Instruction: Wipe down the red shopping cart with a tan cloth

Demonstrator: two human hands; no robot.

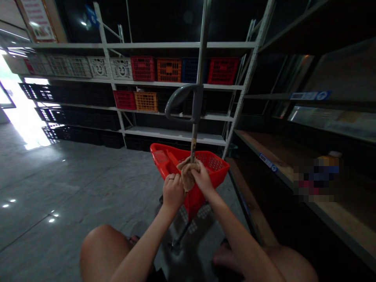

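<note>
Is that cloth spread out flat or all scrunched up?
Scrunched up: the tan cloth sits in folds around the pole, gripped by the left hand and right hand.

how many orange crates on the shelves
2: the upper orange crate sits in the top row of crates, and the lower orange crate sits one row below. More could be hidden in the dark shelves.

Left forearm [143, 246] and right forearm [235, 231] angled inward, left hand [173, 192] and right hand [202, 179] close together, fingers [176, 181] curled, bare knees [102, 250] bent below
</note>
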